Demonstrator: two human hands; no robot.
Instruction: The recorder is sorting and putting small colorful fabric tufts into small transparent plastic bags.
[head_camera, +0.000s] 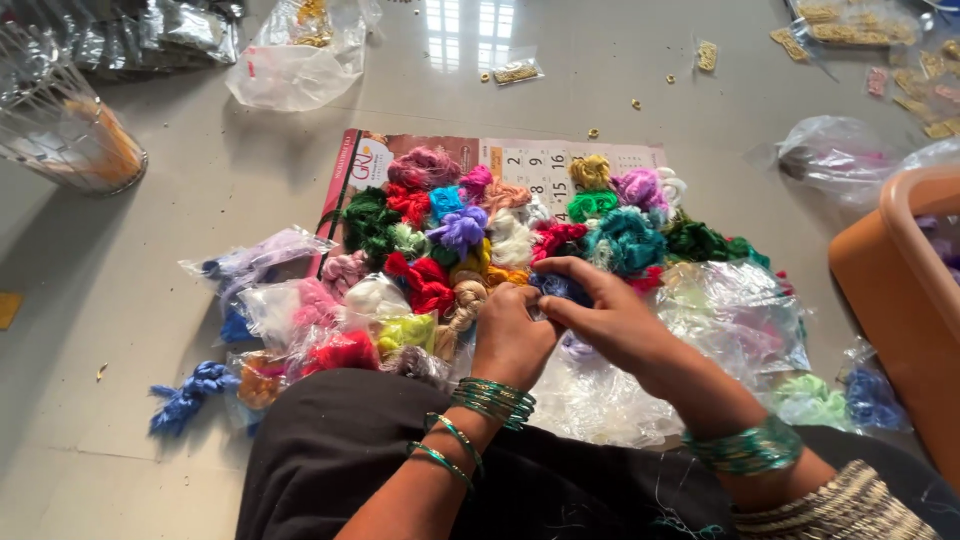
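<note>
Black cloth (350, 450) over the person's lap fills the near edge, and both forearms reach out across it, each wrist ringed with green bangles (495, 400). Left hand (512, 335) and right hand (610, 315) meet over a dark blue thread bundle (560, 288); the right fingers pinch it narrowly, while the left hand touches it from the side, its grip hidden behind its own knuckles. That bundle sits at the near edge of a heap of coloured thread skeins (500, 230), red, green, purple, teal, yellow and white, piled on a calendar sheet (545, 165) laid flat on the grey floor (130, 280). Small clear bags of thread (300, 320) lie left of the hands, and empty clear plastic bags (730, 320) lie right. A loose blue skein (190, 393) rests apart on the left. An orange tub (900, 290) stands at the right edge.
</note>
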